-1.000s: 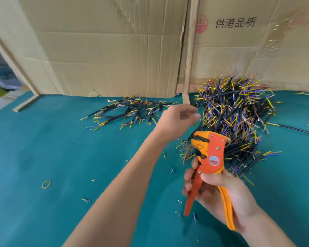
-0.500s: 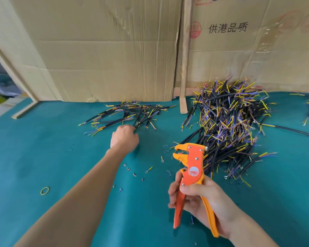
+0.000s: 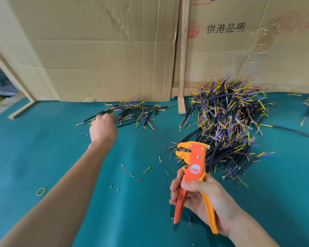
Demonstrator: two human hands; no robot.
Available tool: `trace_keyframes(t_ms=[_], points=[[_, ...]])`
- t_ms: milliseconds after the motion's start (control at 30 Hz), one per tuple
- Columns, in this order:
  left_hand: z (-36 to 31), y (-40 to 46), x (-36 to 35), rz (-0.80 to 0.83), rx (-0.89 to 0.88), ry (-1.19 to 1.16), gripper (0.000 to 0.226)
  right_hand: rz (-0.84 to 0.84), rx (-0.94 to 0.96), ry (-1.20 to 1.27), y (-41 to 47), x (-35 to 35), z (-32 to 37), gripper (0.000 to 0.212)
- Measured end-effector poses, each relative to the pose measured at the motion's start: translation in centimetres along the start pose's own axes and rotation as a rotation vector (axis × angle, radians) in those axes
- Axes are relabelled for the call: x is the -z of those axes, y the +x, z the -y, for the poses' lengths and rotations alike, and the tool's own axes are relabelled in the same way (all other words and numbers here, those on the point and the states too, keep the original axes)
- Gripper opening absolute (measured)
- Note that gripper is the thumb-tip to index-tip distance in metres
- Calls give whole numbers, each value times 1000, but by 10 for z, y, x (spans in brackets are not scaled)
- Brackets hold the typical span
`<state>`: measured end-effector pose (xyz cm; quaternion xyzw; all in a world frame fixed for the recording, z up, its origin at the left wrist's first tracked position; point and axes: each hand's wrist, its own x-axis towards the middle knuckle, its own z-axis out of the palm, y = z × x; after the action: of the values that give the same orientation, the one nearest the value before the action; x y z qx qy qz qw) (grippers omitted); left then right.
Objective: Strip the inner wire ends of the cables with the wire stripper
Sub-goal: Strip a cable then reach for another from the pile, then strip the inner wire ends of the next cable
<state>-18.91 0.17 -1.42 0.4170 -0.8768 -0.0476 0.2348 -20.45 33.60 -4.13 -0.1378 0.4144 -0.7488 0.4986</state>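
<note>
Left hand [image 3: 103, 128] is reaching the small far-left pile [image 3: 132, 113], fingers curled, grasp unclear. Right hand [image 3: 203, 198] is gripping wire stripper [image 3: 192, 168]. Big right pile [image 3: 227, 129] likely remaining.

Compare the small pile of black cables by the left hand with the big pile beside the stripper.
The small flat pile of black cables is sparse, one layer on the teal cloth; the big heaped pile of black cables is dense and stacked high. The left hand touches the small pile; nothing touches the big one. Both show yellow and purple inner wires.
</note>
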Motion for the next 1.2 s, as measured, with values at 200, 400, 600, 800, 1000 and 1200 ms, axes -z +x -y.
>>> trace_keyframes(t_ms=[200,400,600,800,1000,1200], points=[[12,2,0,6,93,-31,32,-2,-8,-15,1,0,-1,42],[21,-2,3,74,144,-70,13,-2,-10,-20,1,0,-1,39],[22,-17,26,-123,200,-211,18,1,-13,-3,1,0,-2,41],[11,-104,48,-426,-26,-419,15,-3,-3,17,2,-1,-1,41],[-10,-226,47,-433,-305,-591,12,1,39,22,1,0,-2,44],[-16,-270,54,-234,-396,-632,12,-7,169,92,-2,3,7,45]])
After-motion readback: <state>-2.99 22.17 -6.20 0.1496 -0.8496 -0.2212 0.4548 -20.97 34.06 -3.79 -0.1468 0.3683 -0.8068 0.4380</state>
